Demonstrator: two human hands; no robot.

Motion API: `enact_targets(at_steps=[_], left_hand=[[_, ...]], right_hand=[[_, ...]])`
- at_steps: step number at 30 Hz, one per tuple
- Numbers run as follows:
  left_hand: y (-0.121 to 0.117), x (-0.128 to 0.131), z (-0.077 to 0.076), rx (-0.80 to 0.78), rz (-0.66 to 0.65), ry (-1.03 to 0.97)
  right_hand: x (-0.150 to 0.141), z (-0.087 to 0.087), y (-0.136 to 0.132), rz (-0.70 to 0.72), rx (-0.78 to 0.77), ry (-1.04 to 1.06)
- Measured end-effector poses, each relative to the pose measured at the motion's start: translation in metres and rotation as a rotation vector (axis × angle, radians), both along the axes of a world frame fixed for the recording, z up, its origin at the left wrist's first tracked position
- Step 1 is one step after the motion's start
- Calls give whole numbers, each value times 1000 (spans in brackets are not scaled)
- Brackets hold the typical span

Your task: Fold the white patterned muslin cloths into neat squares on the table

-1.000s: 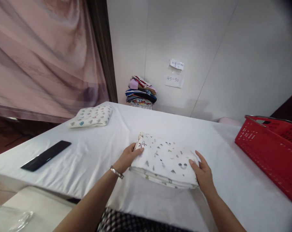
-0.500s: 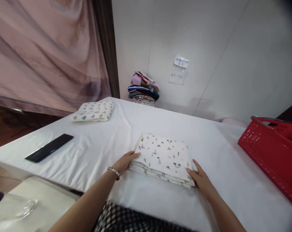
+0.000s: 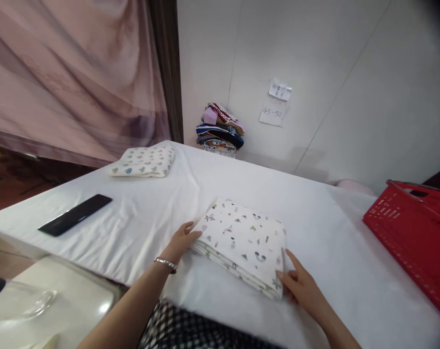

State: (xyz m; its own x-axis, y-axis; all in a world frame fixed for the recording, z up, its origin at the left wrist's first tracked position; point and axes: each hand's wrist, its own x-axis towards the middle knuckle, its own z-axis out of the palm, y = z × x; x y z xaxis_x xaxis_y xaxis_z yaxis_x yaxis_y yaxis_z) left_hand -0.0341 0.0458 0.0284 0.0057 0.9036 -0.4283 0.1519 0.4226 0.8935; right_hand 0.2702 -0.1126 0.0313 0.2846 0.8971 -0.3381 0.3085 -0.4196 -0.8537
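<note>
A folded white cloth with small printed motifs lies on the white-covered table in front of me, its layers showing along the near edge. My left hand, with a bracelet at the wrist, grips the cloth's left corner, thumb against the upper layer. At the near right corner, my right hand has its thumb on top. Its index finger stretches along the right side while the other fingers curl partly out of sight by the edge.
Another folded patterned cloth lies at the far left, behind a flat black object. A red basket stands at the right. Stacked folded fabrics are beyond the table, near paper signs on the wall.
The folded cloth has turned slightly clockwise, its near right corner coming closer to me. Both hands have shifted a little with it, and my view has moved slightly.
</note>
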Motion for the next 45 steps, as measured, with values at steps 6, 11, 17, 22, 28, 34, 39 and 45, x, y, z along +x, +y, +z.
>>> enact_targets(at_steps=[6, 11, 17, 22, 28, 34, 39, 45], left_hand=[[-1, -2, -14, 53, 25, -13], [-2, -4, -13, 136, 8, 48], [-5, -15, -14, 319, 1, 352], [-1, -19, -22, 311, -63, 370], [0, -22, -18, 265, -50, 333], [1, -22, -16, 262, -23, 308], [3, -22, -18, 251, -7, 253], [18, -17, -7, 253, -61, 285]], right_hand=[[-21, 26, 36, 89, 350, -216], [-76, 37, 81, 540, 539, -548], [-103, 8, 97, 922, 330, -763], [-101, 4, 92, 916, 313, -755], [-91, 8, 92, 902, 334, -705], [-48, 9, 141, 561, 314, -920], [-15, 8, 168, 536, 133, -908], [7, 9, 173, 478, -69, -805]])
